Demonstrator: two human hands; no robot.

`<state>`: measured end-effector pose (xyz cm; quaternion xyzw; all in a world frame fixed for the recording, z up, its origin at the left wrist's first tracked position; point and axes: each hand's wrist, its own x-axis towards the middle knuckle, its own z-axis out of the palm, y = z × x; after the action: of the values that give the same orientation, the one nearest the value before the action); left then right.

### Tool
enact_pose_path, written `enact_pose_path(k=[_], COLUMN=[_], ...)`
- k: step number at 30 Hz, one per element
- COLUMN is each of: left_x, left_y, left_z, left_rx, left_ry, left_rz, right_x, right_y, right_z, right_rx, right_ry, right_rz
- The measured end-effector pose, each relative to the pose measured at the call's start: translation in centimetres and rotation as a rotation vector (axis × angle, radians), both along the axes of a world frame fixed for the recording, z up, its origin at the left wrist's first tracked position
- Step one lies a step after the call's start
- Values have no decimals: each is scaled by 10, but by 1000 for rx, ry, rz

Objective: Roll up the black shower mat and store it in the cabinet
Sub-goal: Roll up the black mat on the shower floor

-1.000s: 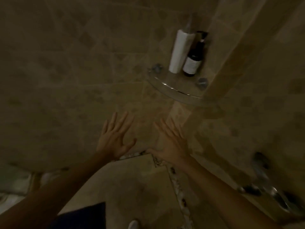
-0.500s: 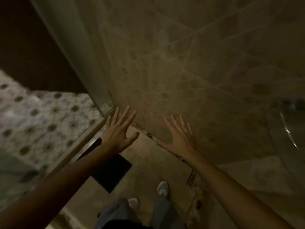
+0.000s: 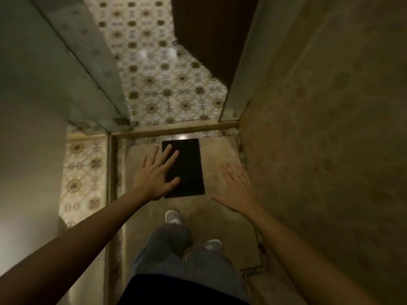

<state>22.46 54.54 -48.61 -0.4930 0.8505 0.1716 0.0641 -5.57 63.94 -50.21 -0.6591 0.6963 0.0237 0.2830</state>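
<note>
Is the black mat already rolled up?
No, the black mat lies flat and unrolled on the shower floor, with both open hands above it.

Black mat (image 3: 187,168); floral-patterned cream floor tiles (image 3: 163,84); grey trousers (image 3: 176,243).

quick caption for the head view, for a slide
Standing in the shower, open left hand and right hand stretched out above the flat black mat.
</note>
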Motion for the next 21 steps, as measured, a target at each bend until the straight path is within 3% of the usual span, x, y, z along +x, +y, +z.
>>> enact_pose_path(k=[8, 16, 21], left_x=[55, 62, 46], left_y=[-16, -31, -51], left_z=[-86, -230, -350], left_rx=[150, 209, 218], left_ry=[-7, -16, -10], left_rz=[124, 109, 10], right_x=[28, 21, 18], right_y=[-56, -117, -153], right_z=[-74, -181, -297], right_rx=[155, 162, 193], right_ry=[-33, 51, 29], right_rz=[108, 252, 406])
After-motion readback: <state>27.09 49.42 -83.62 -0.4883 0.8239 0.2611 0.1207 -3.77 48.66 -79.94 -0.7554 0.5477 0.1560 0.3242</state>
